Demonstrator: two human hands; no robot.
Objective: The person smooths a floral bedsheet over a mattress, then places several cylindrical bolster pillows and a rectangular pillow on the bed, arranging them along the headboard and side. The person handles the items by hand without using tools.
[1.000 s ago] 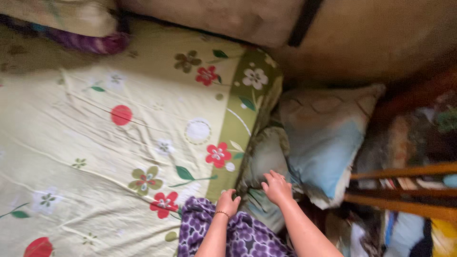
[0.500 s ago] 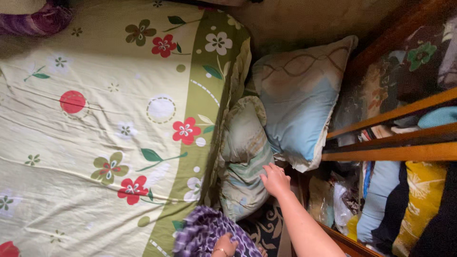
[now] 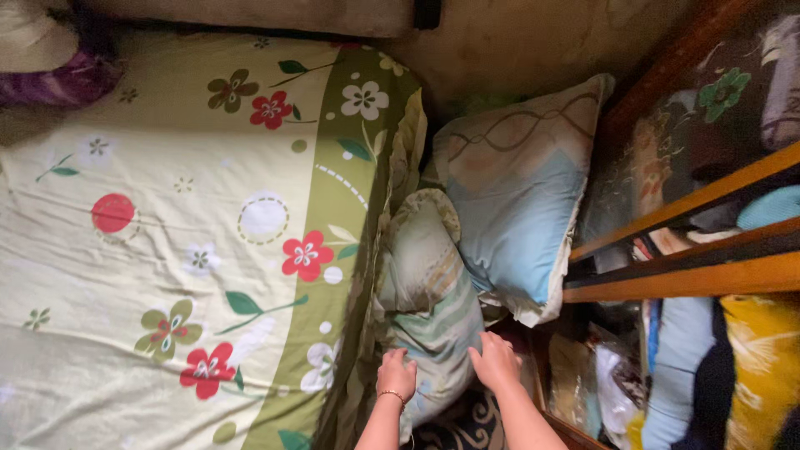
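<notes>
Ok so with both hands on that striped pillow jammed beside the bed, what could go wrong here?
1. The striped pillow sits wedged between the bed and the blue pillow; moving it may topple the blue one.
2. The right hand is close to the wooden shelf and could knock it.
3. The left hand works beside the floral sheet's edge, which could get dragged loose.

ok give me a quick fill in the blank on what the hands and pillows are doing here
1. Both hands, left hand and right hand, rest on the ____ striped pillow.
2. The blue pillow leans beside the wooden ____.
3. The bracelet sits on the ____ wrist.
4. The bedsheet is printed with ____.

Missing words: green; shelf; left; flowers
</notes>
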